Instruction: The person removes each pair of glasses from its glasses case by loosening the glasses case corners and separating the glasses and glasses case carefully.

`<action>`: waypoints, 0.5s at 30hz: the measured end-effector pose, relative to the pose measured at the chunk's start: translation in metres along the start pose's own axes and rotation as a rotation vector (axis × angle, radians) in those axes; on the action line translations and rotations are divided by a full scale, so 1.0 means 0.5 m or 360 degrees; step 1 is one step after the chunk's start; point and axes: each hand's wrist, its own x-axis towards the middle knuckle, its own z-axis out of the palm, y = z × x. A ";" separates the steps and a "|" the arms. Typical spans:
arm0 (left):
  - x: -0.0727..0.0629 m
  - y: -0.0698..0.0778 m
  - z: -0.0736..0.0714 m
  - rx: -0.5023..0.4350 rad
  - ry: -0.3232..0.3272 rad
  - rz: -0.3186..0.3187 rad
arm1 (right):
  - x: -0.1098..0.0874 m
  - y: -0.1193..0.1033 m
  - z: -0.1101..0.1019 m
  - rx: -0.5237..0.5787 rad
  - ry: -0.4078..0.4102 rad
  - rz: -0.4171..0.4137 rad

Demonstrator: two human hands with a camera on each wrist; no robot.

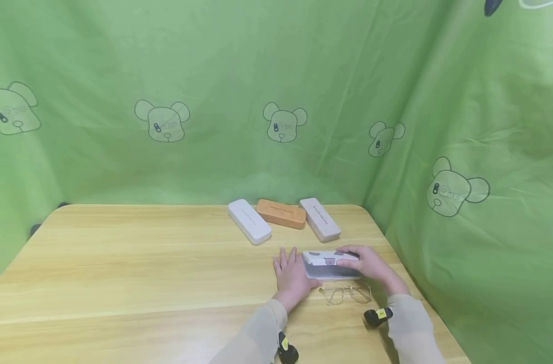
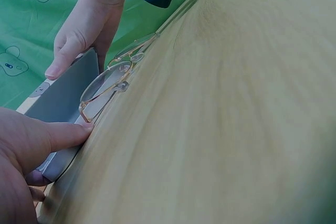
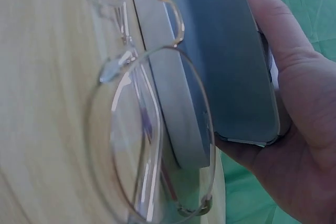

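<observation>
A glasses case (image 1: 333, 272), white with purple patches and grey inside, stands partly open on the table. My right hand (image 1: 372, 262) grips its raised lid (image 3: 226, 61) at the right end, thumb on the near side. At the left end, my left hand (image 1: 292, 278) rests against the case with straight, spread fingers, the thumb (image 2: 71, 134) touching the front edge of the base (image 2: 62, 162). Just in front of the case lie thin gold-framed glasses (image 1: 347, 294), lenses upright, next to both hands.
Behind the case lie three more closed glasses cases: a white one (image 1: 250, 222), an orange one (image 1: 281, 213) and a pale greyish one (image 1: 319, 220). A green curtain (image 1: 222, 167) with bear prints surrounds the back and sides of the wooden table (image 1: 122, 273).
</observation>
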 end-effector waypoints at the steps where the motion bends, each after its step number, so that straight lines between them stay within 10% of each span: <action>1: 0.000 0.000 0.000 0.0001 0.0000 0.0001 | -0.001 0.000 0.001 0.0004 0.0002 0.0007; 15: 0.003 -0.003 0.007 -0.0024 0.0050 0.0000 | -0.013 -0.004 0.012 0.0049 0.0049 0.0077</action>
